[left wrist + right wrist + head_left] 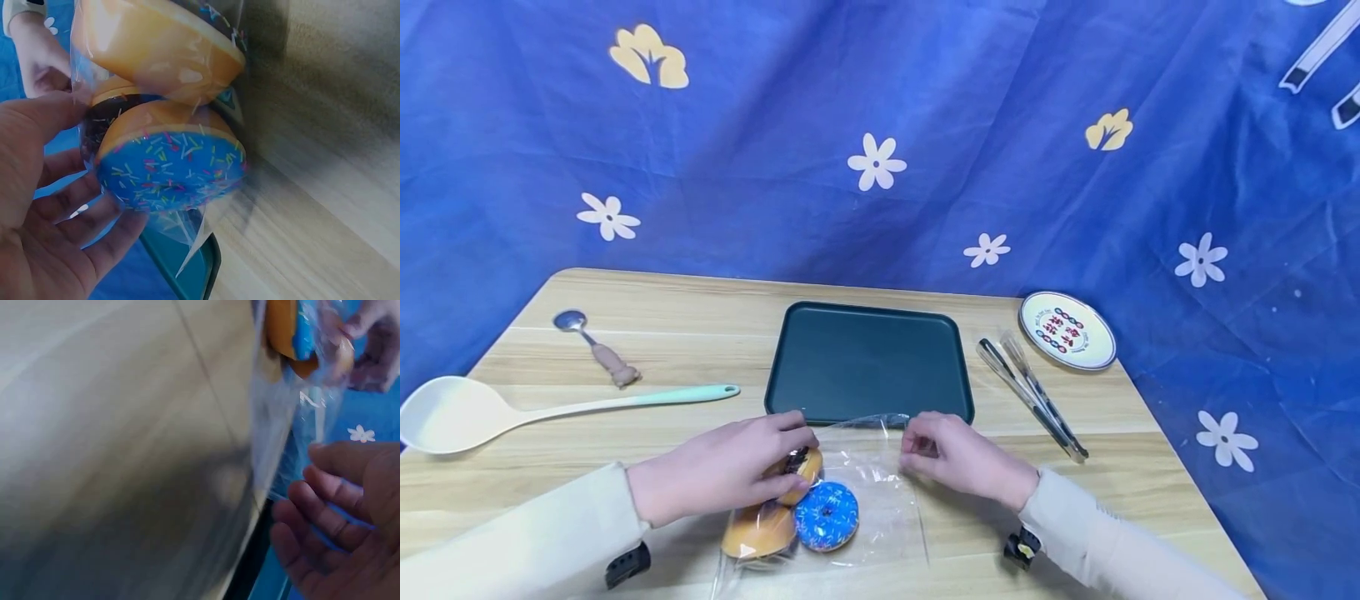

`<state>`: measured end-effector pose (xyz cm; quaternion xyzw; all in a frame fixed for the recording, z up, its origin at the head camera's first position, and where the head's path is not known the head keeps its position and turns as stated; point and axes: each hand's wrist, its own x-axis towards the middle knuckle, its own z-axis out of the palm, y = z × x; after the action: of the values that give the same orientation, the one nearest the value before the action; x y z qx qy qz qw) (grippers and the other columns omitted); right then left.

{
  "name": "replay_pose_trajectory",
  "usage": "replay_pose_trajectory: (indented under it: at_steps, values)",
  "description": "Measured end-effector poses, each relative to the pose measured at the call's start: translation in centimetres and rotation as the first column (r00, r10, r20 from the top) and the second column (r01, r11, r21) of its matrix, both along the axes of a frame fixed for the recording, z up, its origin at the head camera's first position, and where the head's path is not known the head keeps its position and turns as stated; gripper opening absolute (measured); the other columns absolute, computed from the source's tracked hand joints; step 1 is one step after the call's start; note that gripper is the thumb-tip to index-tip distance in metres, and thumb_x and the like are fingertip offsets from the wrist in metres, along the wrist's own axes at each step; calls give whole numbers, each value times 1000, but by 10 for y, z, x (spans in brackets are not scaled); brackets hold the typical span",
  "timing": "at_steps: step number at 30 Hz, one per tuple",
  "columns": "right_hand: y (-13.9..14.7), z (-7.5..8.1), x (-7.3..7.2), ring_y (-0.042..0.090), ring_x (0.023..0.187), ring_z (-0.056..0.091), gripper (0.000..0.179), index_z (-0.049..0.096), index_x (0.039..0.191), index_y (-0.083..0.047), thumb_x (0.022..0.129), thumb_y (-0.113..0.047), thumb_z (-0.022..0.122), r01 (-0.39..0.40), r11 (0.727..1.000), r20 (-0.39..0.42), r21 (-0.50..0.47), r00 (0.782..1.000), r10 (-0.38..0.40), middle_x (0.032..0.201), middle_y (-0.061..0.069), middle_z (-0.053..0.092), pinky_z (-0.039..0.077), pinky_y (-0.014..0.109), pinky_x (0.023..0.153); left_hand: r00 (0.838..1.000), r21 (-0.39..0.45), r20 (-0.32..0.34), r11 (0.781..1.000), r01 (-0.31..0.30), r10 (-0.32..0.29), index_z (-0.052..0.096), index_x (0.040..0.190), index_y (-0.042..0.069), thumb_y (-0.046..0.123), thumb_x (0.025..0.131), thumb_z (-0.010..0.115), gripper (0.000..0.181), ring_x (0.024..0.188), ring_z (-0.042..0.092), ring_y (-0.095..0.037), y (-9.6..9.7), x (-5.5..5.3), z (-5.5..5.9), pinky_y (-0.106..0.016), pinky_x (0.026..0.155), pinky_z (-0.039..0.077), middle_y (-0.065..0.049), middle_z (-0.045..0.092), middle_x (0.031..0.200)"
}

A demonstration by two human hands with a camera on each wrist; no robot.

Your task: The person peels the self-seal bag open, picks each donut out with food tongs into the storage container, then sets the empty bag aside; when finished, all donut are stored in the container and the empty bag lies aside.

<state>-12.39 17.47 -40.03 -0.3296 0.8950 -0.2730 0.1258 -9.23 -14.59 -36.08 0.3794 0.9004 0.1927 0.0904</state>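
A clear plastic bag (883,500) lies toward the table's front with doughnuts in it. One is a blue-iced doughnut (827,517) with sprinkles, also large in the left wrist view. Beside it are a tan-sided doughnut (758,531) and a chocolate-iced doughnut (103,123), partly covered. My left hand (737,467) grips the bag from its left side, thumb and fingers around the chocolate-iced doughnut through the film. My right hand (966,460) is at the bag's right edge, its thumb and forefinger close together on the film and the other fingers loosely bent.
A dark green tray (871,362) lies just behind the bag. Metal tongs (1033,396) and a white plate (1067,330) with red lettering are on the right. To the left lie a large white ladle (463,415) with a mint handle and a small spoon (597,346). A blue curtain (820,108) hangs behind.
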Motion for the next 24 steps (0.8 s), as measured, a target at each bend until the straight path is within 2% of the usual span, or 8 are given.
replay_pose_trajectory:
  at_steps: [4,7,10,13,17,21,24]
  values:
    - [-2,1,8,7,109,63,17,74,114,-18,100,-26,72,-107,988,-101,115,988,119,113,-7,72,56,27,99,1000,-10,-14,1000,-10,10,71,119,13,31,96,74,29,77,51,0,2,1,0,-23,66,52,6,61,103]
    - [-4,-3,12,11,124,64,29,72,128,-16,101,-29,71,-153,972,-117,178,977,175,129,-4,72,53,30,111,1000,-24,-16,1000,-14,14,71,124,12,33,97,73,34,79,55,-1,2,2,0,-26,68,56,4,63,107]
    - [-3,-9,14,15,137,60,42,66,140,-15,102,-32,69,-178,958,-99,226,974,204,144,-1,66,47,34,120,1000,-19,-14,1000,-16,15,72,125,12,37,99,72,37,82,57,0,1,3,-1,-27,71,58,3,65,109]
    - [0,-14,15,18,148,51,53,58,150,-14,103,-37,67,-186,945,-76,268,974,213,158,0,55,42,37,125,1000,9,-15,1000,-16,16,74,121,13,37,100,72,32,79,55,3,1,4,-3,-22,67,56,4,66,105]
    - [3,-16,17,19,154,43,59,50,156,-13,104,-39,65,-186,945,-39,270,978,204,165,0,45,38,39,127,999,41,-37,999,-13,14,76,117,13,31,101,71,25,80,58,4,1,4,-4,-19,66,56,4,68,103]
    - [4,-17,19,18,155,42,59,48,157,-13,106,-38,63,-184,950,-23,252,980,196,166,0,44,38,39,127,997,61,-71,998,-16,20,78,113,15,27,101,72,19,83,64,0,2,5,-4,-21,67,58,4,70,103]
    - [4,-18,21,19,155,42,58,49,157,-13,106,-39,62,-186,950,-35,249,979,201,166,1,44,39,39,127,997,82,-70,996,-23,28,79,110,17,25,100,72,15,85,65,0,2,5,-4,-22,68,59,6,71,102]
